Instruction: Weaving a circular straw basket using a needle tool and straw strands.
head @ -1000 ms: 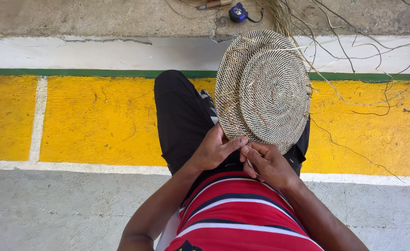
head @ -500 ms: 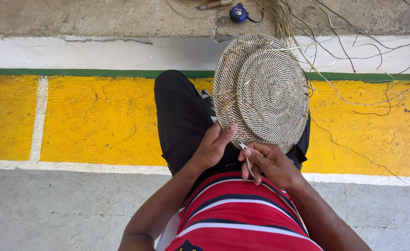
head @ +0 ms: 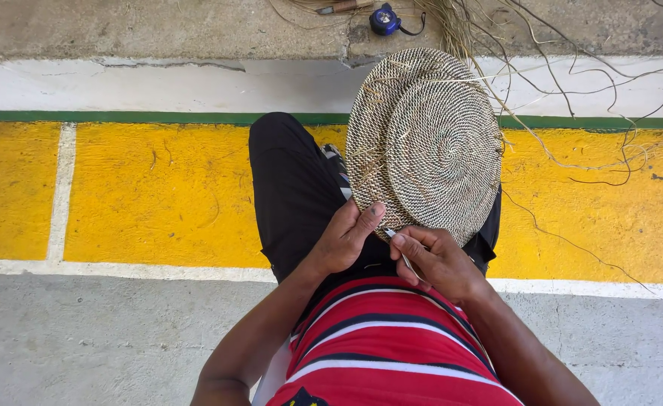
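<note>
Two woven discs (head: 429, 143) on lap, left hand (head: 346, 237) gripping rim, right hand (head: 440, 259) pinching needle (head: 399, 252), loose fibres (head: 572, 90) beyond.

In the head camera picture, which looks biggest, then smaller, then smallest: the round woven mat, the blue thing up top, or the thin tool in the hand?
1. Round woven mat, by far the biggest.
2. Blue thing; it sits farther away, so this rank is unsure.
3. Thin tool in the right hand, mostly hidden by the fingers.
</note>
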